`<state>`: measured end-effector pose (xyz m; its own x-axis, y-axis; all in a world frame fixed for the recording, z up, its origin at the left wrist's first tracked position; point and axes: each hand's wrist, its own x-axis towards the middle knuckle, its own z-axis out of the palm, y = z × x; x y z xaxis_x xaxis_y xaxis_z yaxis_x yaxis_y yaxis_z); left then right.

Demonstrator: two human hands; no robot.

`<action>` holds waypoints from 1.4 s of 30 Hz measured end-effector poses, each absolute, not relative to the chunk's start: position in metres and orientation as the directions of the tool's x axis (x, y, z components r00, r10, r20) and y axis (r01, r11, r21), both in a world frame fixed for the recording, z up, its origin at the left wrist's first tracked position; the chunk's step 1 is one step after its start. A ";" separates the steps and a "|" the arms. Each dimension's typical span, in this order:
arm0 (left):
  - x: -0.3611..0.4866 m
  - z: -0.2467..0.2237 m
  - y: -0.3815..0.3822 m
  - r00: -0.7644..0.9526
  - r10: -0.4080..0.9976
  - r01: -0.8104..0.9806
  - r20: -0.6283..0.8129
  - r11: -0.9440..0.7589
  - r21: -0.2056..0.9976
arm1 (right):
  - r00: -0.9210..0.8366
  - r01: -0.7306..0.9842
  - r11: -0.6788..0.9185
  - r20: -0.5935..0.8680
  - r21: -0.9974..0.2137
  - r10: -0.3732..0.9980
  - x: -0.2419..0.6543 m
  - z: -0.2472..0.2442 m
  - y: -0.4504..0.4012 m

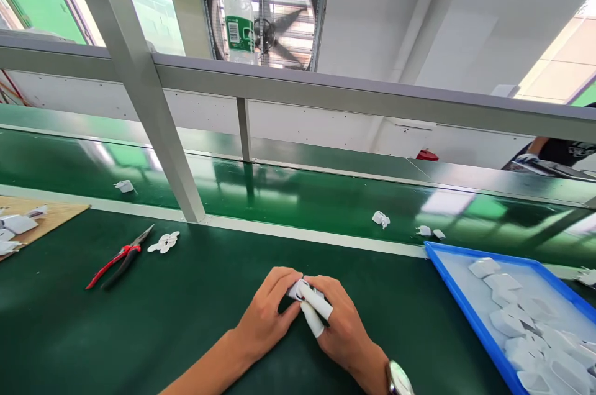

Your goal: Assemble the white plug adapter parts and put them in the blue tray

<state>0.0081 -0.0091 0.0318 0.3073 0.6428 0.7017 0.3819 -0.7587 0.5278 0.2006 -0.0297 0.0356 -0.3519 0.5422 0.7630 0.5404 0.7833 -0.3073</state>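
My left hand (266, 314) and my right hand (339, 326) meet over the dark green bench (186, 320) in front of me. Together they pinch a small white plastic part (298, 289), likely a charger housing, between the fingertips. Two fingers of my right hand wear white finger cots. A watch (399, 379) sits on my right wrist. The part is mostly hidden by my fingers.
A blue tray (465, 302) at the right holds several white housings. Red-handled pliers (118, 258) and a small white piece (164, 242) lie to the left. Loose white parts (380, 218) sit on the green conveyor belt beyond. A wooden board (51, 215) holds more parts at far left. A person sits at far right.
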 end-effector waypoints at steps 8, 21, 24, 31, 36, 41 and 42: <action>0.011 0.032 -0.014 0.301 0.619 0.364 0.726 -0.778 0.512 | -0.409 0.565 0.781 0.731 -0.267 0.546 0.197 0.038 -0.036; 0.013 0.031 -0.015 0.279 0.657 0.320 0.700 -0.751 0.578 | -0.367 0.427 0.759 0.673 -0.492 0.643 0.196 0.039 -0.035; 0.012 0.028 -0.015 0.287 0.697 0.340 0.657 -0.715 0.610 | -0.350 0.414 0.747 0.666 -0.521 0.659 0.197 0.037 -0.033; 0.010 0.021 -0.011 0.304 0.717 0.369 0.628 -0.696 0.616 | -0.360 0.470 0.755 0.681 -0.458 0.637 0.199 0.029 -0.034; 0.005 0.016 -0.011 0.327 0.711 0.372 0.623 -0.702 0.607 | -0.399 0.549 0.736 0.650 -0.396 0.647 0.193 0.021 -0.032; -0.002 0.013 0.003 0.310 0.822 0.465 0.477 -0.569 0.678 | -0.349 0.590 0.723 0.694 -0.360 0.630 0.194 0.024 -0.026; -0.004 0.015 0.012 0.307 0.843 0.506 0.442 -0.537 0.675 | -0.315 0.609 0.713 0.718 -0.348 0.620 0.194 0.026 -0.026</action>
